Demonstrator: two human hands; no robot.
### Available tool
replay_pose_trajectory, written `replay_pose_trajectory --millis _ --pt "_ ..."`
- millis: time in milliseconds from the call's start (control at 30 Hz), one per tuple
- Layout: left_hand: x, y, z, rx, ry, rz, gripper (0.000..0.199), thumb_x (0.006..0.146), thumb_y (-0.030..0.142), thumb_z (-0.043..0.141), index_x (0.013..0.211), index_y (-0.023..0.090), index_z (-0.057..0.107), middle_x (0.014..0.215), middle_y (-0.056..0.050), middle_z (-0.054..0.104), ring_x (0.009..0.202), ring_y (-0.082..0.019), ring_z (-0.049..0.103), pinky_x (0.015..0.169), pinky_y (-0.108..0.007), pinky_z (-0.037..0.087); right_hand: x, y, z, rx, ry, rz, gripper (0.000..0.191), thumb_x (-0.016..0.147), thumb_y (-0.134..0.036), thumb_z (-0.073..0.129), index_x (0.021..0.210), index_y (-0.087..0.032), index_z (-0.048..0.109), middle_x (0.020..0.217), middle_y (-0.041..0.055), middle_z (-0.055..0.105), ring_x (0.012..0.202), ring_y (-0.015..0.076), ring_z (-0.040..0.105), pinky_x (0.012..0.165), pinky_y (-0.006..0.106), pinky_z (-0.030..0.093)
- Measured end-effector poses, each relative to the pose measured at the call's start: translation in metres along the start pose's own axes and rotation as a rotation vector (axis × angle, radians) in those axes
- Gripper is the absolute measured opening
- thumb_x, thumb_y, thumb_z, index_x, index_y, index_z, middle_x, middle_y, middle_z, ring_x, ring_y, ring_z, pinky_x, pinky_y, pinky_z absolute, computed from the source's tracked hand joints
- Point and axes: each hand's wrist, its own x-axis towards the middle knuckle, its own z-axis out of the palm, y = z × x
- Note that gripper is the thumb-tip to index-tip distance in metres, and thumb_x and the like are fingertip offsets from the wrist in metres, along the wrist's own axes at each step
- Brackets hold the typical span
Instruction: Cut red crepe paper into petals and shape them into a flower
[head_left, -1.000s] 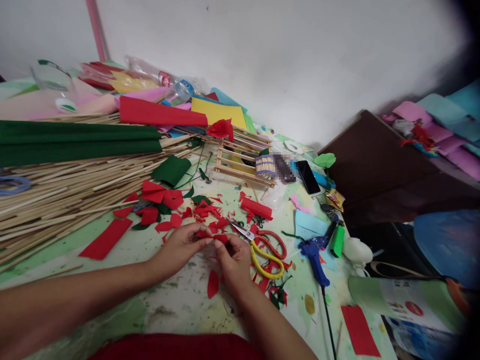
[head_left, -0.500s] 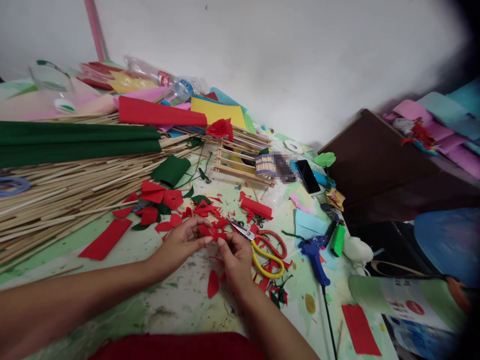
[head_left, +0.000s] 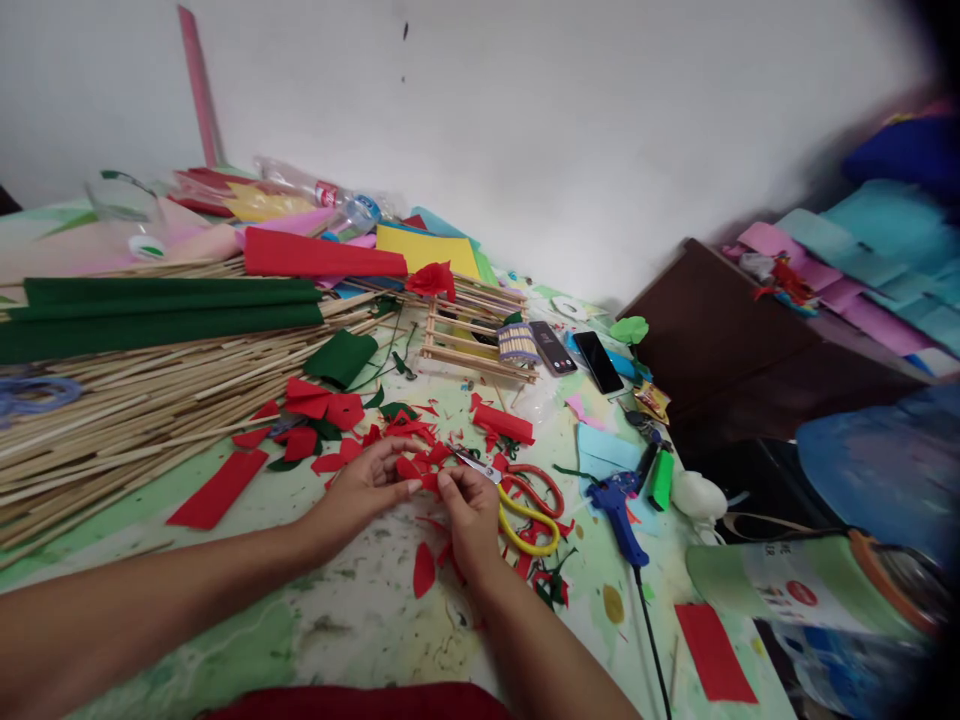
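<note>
Between my two hands is a small cut piece of red paper [head_left: 421, 472]. My left hand [head_left: 369, 487] pinches its left side with thumb and fingers. On its right side, my right hand [head_left: 471, 510] has thumb and fingers closed on it. Scissors [head_left: 525, 512] with one yellow and one red handle lie just right of my right hand, blades pointing up-left. Red scraps are scattered around both hands, and a red petal-shaped piece [head_left: 424, 570] lies below them.
Wooden sticks [head_left: 150, 400] with green paper [head_left: 172, 310] fill the left. Behind stands a stick frame [head_left: 465, 335] with a red paper flower [head_left: 431, 280]. To the right lie two phones [head_left: 598, 362], a blue glue gun [head_left: 619, 515] and a green bottle [head_left: 795, 585].
The camera view has tilted and shifted slightly, so the background sits differently. Both hands stay close together on the red piece, which is turned slightly between the fingers.
</note>
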Motion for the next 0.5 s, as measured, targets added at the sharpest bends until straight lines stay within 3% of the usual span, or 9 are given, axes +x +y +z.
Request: replay_pose_trajectory --millis 300,500 --pt "0.000 -0.005 0.000 -0.031 -0.019 0.040 0.041 0.066 0.024 0.073 0.103 0.021 0.056 0.091 -0.003 0.067 0.087 -0.019 0.063 0.073 -0.029 0.049 0.000 0.007 -0.002 0.096 0.060 -0.013 0.019 0.070 -0.034 0.062 0.064 -0.017 0.058 0.056 -0.0043 0.049 0.053 0.0095 0.039 0.054 0.022 0.033" --pt "-0.002 -0.002 0.003 -0.043 -0.026 0.042 0.045 0.065 0.025 0.074 0.105 0.021 0.053 0.075 0.002 0.062 0.063 -0.013 0.059 0.056 -0.022 0.044 0.002 0.010 -0.005 0.141 0.099 -0.044 0.021 0.073 -0.037 0.060 0.066 -0.017 0.056 0.053 -0.0051 0.048 0.048 0.0094 0.038 0.049 0.022 0.031"
